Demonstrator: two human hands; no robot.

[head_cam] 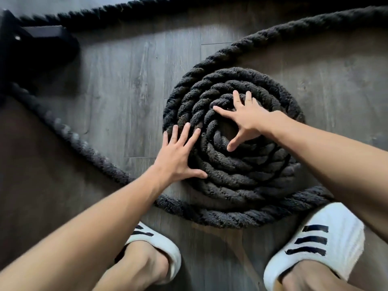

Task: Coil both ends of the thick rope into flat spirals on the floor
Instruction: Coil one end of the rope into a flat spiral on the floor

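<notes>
A thick black rope lies wound in a flat spiral [235, 171] on the grey wood floor, with several turns around a small gap in the middle. My left hand [178, 156] rests flat on the spiral's left edge, fingers spread. My right hand [245, 120] lies spread over the centre, thumb at the inner turn. Neither hand grips the rope. The outermost turn runs past my feet and off to the left as a loose length [69, 133]. Another length [315, 24] leaves the spiral toward the upper right.
A further stretch of rope [109, 13] crosses the top of the view. A black metal base [33, 47] stands at the upper left. My feet in white slippers with black stripes, left [159, 244] and right [319, 244], stand right below the spiral.
</notes>
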